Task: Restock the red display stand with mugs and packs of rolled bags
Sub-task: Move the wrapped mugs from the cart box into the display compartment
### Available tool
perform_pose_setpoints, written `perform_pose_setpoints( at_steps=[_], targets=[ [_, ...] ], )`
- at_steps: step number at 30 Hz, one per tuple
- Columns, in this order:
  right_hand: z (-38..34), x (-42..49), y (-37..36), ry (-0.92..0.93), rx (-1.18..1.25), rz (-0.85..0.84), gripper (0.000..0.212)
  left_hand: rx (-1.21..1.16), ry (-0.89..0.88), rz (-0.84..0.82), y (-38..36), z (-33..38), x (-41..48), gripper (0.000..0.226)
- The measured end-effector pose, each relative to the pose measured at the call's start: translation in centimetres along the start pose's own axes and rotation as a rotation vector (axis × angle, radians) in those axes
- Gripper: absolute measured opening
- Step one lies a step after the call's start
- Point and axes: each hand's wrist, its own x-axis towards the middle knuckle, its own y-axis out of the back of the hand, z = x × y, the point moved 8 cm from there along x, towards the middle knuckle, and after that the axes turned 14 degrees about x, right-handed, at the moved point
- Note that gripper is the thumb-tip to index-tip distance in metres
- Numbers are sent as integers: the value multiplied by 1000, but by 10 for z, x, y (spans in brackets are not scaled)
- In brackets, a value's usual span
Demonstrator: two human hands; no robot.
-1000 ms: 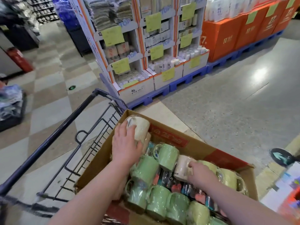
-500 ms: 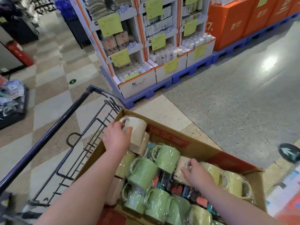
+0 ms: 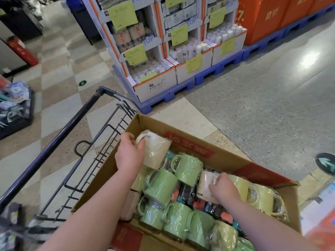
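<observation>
- Two hands in cardboard box (image 3: 199,153): left hand (image 3: 128,157) grips cream mug (image 3: 156,151); right hand (image 3: 223,190) apparently pinches second cream mug (image 3: 205,184).
- Pickup step; next, lift both clear.

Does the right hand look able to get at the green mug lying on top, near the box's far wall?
Likely yes, once emptied: the green mug lies uncovered on top, just beside the right hand, but that hand holds a cream mug.

Left hand (image 3: 127,156) slid round cream mug (image 3: 156,153), mug now lifted and tilted.
</observation>
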Motion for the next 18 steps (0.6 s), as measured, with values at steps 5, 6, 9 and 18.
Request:
perform_pose_setpoints(
  at_steps=[5,6,9,18],
  targets=[
    [14,-12,-3,-70,15,-41,36,20,-56,-91,-4,2,-10,27],
    [16,-15,-3,-68,5,-42,29,37,-58,-100,-3,0,-13,26],
    [18,-30,0,-29,53,-13,19,25,-71,-114,-1,-6,-24,25],
    [9,-109,14,60,259,71,20,-165,-136,-183,11,-23,-78,36]
  ],
)
